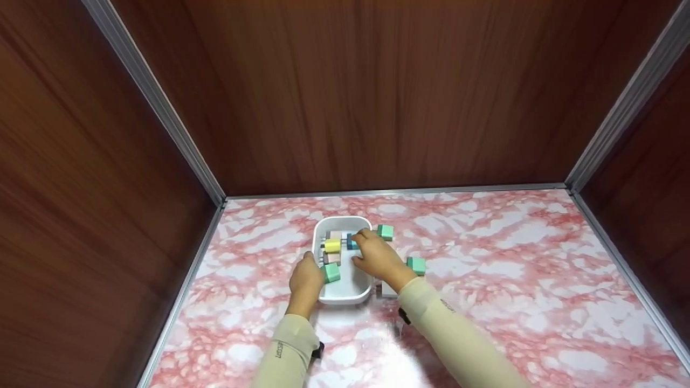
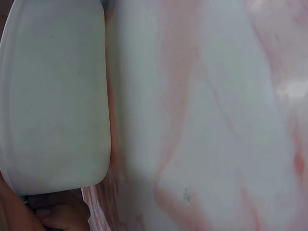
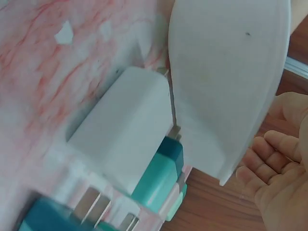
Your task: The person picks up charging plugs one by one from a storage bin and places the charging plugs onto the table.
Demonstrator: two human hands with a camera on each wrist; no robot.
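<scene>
A white plastic bin (image 1: 345, 299) stands on the table with several plug-in chargers inside. Among them are a yellow charger (image 1: 332, 246), a green charger (image 1: 331, 272) by the left wall, and a blue charger (image 1: 352, 242) with its prongs pointing left. My left hand (image 1: 307, 277) grips the bin's left side; its curled fingers (image 2: 62, 214) show beside the outer wall in the left wrist view. Reaching over the right rim, my right hand (image 1: 377, 258) has thumb and fingers spread apart, fingertips right at the blue charger. In the right wrist view its other fingers hang loosely curled.
Right of the bin lie a green charger (image 1: 385, 232), another green charger (image 1: 416, 265) and a white charger (image 3: 125, 125), partly under my right forearm in the head view. Brown wood-look panels (image 1: 345, 97) with metal edging enclose the pink-and-white marbled table (image 1: 512, 302).
</scene>
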